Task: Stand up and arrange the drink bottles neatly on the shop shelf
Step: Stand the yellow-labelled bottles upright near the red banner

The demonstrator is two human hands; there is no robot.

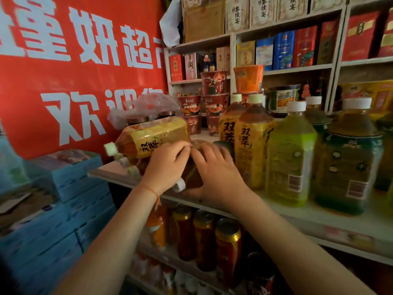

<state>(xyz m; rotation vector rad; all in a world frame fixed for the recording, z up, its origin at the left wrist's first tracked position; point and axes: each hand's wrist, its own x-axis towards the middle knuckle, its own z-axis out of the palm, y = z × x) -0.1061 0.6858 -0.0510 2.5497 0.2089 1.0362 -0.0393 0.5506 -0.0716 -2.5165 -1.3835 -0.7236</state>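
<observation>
Several yellow-labelled tea bottles lie on their sides in a pile at the left end of the white shelf (331, 218). The top lying bottle (148, 136) points its cap left. Both hands rest on a brown bottle (192, 171) lower in the pile, cap toward me: my left hand (168, 165) on its left side, my right hand (214, 169) on its right. To the right stand upright bottles: two yellow-labelled tea bottles (252, 143), a green drink bottle (290, 154) and a dark green-labelled bottle (348, 162).
Stacked noodle cups (212, 99) stand behind the pile, with a crumpled plastic bag (146, 107). Red and gold cans (227, 248) fill the shelf below. Blue boxes (70, 188) are stacked at left under a red banner (74, 60). Boxed goods line the upper shelves.
</observation>
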